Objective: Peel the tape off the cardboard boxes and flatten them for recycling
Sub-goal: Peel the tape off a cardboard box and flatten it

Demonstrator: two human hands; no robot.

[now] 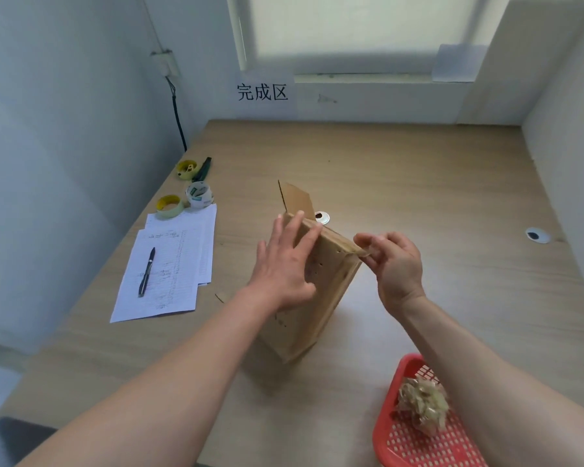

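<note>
Left hand [285,264] flat, fingers spread, steadying upright box [312,298] mid-table, right hand [393,264] pinching tape [359,252] at top corner; tape may tear short if yanked, or box tips.

The brown cardboard box [321,298] stands on end on my table, narrow and leaning a little, one flap open at its far top. My left hand [284,264] presses flat against its side; my right hand [393,261] pinches a strip of tape [359,251] at the top corner.
</note>
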